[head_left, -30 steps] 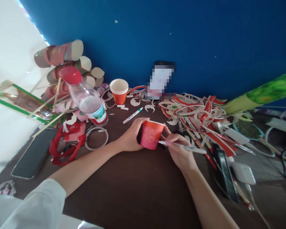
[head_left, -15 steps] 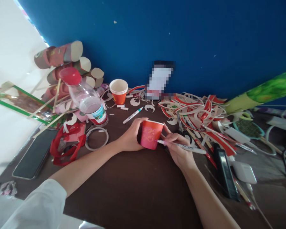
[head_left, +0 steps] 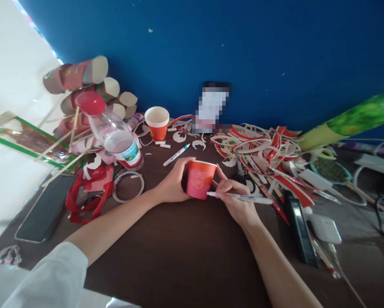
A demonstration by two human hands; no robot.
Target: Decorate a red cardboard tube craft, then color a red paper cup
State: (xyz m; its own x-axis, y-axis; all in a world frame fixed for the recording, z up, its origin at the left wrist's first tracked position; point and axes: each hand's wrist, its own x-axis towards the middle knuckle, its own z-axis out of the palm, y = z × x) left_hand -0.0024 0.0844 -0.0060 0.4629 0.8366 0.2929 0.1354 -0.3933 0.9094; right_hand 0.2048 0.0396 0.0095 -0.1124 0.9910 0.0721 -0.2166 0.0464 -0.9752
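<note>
An orange-red paper cup (head_left: 201, 179), coloured pink over its lower part and bearing yellowish characters, is tilted slightly above the dark table (head_left: 179, 248). My left hand (head_left: 174, 182) is closed around its left side, some fingers hidden behind it. Pinched in my right hand (head_left: 238, 201) is a white acrylic marker (head_left: 251, 198), its tip at the cup's lower right wall. Fingers of the right hand also reach the cup's right side. Behind the cup lies another marker (head_left: 176, 155) with a teal band.
Stacked paper cups (head_left: 157, 124), a red-capped plastic bottle (head_left: 123, 143) and a phone (head_left: 44, 209) stand or lie to the left. At right are cut paper strips (head_left: 259, 143), scissors (head_left: 241, 169), a black box cutter (head_left: 301, 231) and a white case (head_left: 325, 229).
The marker tip has shifted left and lower along the cup's wall. The cup has turned a little, its characters sitting further right. The whole view has slid slightly.
</note>
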